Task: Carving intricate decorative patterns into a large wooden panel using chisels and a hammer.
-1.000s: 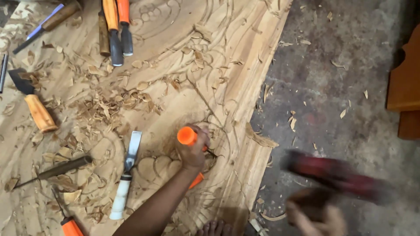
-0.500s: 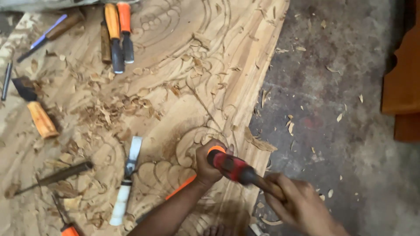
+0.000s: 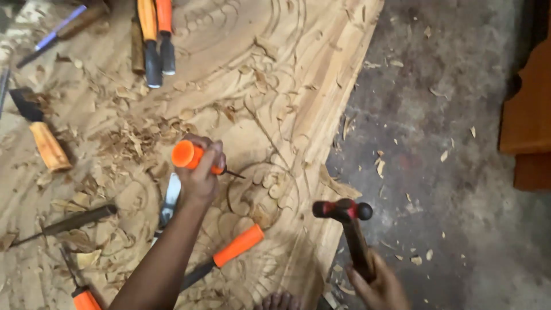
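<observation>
Here left hand [image 3: 201, 172] fingers wrap the orange-handled chisel [image 3: 192, 156], tip on carved panel [image 3: 275, 86] (cutting angle); right hand [image 3: 376, 284] grips hammer [image 3: 344, 211], raised near.

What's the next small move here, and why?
Probably swing the hammer in the right hand onto the orange chisel butt: the left hand has its tip set on the carved panel, and the hammer head hangs off to the side.
</observation>
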